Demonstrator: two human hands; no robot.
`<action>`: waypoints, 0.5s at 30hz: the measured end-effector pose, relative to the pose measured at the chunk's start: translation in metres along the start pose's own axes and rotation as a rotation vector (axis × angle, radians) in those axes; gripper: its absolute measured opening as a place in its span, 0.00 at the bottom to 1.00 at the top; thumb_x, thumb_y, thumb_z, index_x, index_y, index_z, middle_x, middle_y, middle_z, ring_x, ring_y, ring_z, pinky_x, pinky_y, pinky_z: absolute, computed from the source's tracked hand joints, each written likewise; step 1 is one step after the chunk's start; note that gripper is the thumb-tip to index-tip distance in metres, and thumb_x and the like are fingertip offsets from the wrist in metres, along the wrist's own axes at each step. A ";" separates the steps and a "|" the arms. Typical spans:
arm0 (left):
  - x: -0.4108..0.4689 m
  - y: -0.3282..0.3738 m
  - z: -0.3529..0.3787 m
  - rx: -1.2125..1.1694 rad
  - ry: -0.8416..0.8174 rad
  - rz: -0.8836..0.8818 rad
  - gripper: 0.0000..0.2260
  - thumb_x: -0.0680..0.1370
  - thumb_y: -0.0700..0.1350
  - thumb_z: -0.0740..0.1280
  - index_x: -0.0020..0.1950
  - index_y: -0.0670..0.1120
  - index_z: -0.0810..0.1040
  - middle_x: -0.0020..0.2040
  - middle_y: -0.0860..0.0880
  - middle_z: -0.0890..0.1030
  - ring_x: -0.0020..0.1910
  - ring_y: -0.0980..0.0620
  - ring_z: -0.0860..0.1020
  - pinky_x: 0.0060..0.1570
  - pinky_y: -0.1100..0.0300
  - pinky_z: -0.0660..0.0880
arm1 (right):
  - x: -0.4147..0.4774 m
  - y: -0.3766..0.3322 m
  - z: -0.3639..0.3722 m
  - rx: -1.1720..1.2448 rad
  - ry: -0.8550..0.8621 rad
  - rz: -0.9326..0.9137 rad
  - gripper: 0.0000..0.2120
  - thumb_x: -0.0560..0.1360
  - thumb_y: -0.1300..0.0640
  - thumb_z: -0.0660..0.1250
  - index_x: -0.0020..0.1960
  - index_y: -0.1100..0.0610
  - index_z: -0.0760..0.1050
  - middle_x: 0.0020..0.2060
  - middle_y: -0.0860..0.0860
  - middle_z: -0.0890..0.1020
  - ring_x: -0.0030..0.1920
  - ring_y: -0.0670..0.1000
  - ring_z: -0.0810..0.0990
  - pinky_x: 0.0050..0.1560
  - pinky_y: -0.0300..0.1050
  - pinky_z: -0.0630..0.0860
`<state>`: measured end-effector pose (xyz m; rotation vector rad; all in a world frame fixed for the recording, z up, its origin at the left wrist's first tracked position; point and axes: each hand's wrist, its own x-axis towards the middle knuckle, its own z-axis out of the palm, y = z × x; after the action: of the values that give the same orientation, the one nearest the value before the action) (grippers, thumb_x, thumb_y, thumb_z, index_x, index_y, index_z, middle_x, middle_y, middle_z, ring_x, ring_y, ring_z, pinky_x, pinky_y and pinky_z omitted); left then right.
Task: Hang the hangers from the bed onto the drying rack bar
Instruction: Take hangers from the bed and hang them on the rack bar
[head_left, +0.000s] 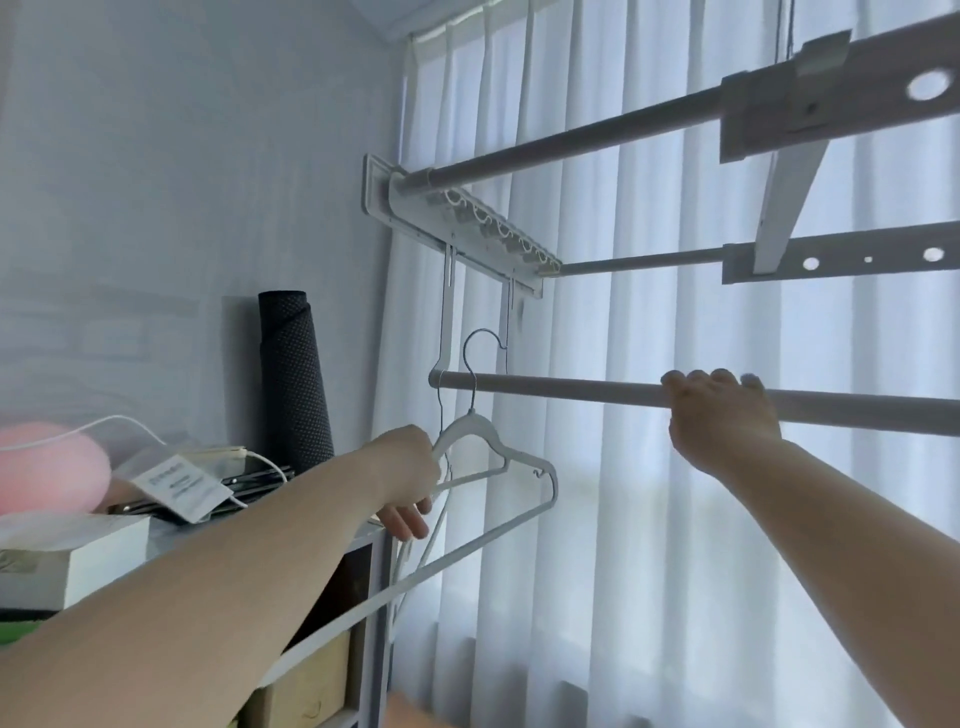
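Note:
A white hanger (498, 457) with a metal hook is gripped at its shoulder by my left hand (408, 483). The hook rises in front of the left end of the low drying rack bar (571, 389); whether it rests on the bar I cannot tell. A second white hanger (405, 566) seems to dangle below the same hand, partly hidden by my forearm. My right hand (722, 415) is closed over the bar farther right. The bed is out of view.
Two higher rack bars (571, 140) (639, 262) run above, joined by a notched white bracket (467, 228). White curtains (649, 519) hang behind. At the left a shelf unit (374, 597) carries a rolled dark mat (293, 374), papers, a cable and a pink object (47, 467).

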<state>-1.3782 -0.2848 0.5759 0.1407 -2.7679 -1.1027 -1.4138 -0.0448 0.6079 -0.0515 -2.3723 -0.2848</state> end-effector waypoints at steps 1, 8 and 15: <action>0.007 0.001 0.004 -0.003 -0.004 -0.009 0.13 0.80 0.38 0.52 0.60 0.33 0.70 0.39 0.42 0.76 0.29 0.47 0.77 0.27 0.59 0.76 | 0.002 0.004 0.004 0.017 0.022 -0.022 0.18 0.77 0.63 0.52 0.65 0.55 0.63 0.57 0.51 0.75 0.60 0.53 0.70 0.61 0.45 0.63; 0.037 0.019 0.031 0.078 -0.022 -0.022 0.12 0.79 0.35 0.52 0.54 0.33 0.74 0.44 0.37 0.81 0.23 0.49 0.75 0.27 0.60 0.74 | 0.006 0.016 0.020 0.079 0.157 -0.130 0.19 0.78 0.62 0.52 0.68 0.52 0.61 0.58 0.48 0.75 0.60 0.51 0.71 0.59 0.43 0.63; 0.049 0.020 0.045 0.152 0.063 -0.049 0.10 0.78 0.32 0.50 0.49 0.35 0.71 0.32 0.40 0.74 0.27 0.46 0.74 0.36 0.56 0.77 | 0.008 0.016 0.022 0.096 0.221 -0.173 0.19 0.79 0.60 0.53 0.69 0.50 0.60 0.59 0.46 0.75 0.60 0.50 0.71 0.58 0.42 0.64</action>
<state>-1.4350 -0.2469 0.5629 0.2578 -2.8038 -0.8817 -1.4326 -0.0252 0.6013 0.2207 -2.1695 -0.2449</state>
